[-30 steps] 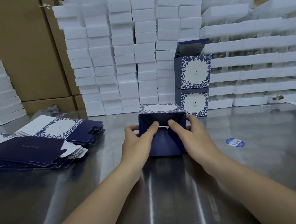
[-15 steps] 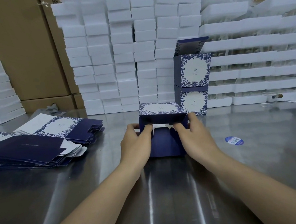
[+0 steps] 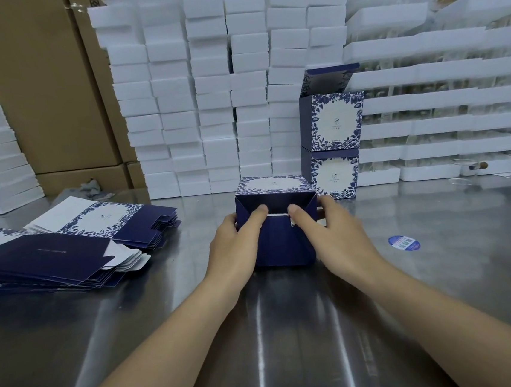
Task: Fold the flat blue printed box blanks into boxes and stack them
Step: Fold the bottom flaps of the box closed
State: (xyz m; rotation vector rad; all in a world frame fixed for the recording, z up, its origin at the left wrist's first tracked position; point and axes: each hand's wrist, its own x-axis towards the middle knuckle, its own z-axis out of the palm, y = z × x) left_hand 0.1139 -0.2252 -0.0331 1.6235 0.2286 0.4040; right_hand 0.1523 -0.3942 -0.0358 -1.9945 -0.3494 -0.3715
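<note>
Box: the half-folded box [image 3: 284,246] lay at centre frame on the steel table [image 3: 292,330], just in front of the finished stack [image 3: 333,142].
Left hand [image 3: 237,242]: gripped the box's left side, thumb pressing the end flaps.
Right hand [image 3: 336,232]: gripped the right side, thumb likewise pressing.
Doing it well: probably press both thumbs evenly and brace the walls so the tab seats without creasing.
Facing: printed panel up, flapped end toward the lower frame.
Long axis: seemingly left to right, though nearly cubic.

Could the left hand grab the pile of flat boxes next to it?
Probably yes. Only bare table lies between the left hand and the pile of flat boxes. But that hand grips the half-folded box now, so it must let go first.
</note>
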